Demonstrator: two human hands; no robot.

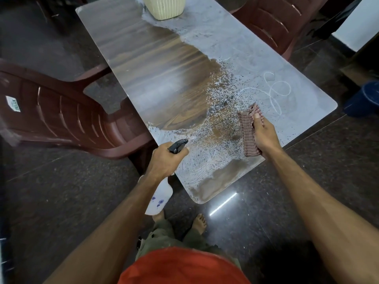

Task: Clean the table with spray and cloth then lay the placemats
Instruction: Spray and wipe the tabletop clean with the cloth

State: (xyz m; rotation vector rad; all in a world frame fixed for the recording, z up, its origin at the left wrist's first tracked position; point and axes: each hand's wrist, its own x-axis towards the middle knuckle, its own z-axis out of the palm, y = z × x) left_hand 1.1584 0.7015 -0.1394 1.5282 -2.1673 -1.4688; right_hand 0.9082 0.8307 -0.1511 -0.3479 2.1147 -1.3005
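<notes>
A long wood-grain table [155,64] runs away from me, its right half and near end coated in pale dust speckled with wet droplets. My left hand [164,160] grips a white spray bottle [159,198] with a black nozzle [178,145] aimed over the near end of the table. My right hand [264,134] holds a folded reddish checked cloth [249,130] just above the tabletop near the right edge. No placemats are in view.
A cream ribbed vase [164,7] stands at the far end of the table. Dark red plastic chairs sit at the left [61,115] and at the far right [276,19]. A blue bucket [363,99] stands on the dark floor to the right.
</notes>
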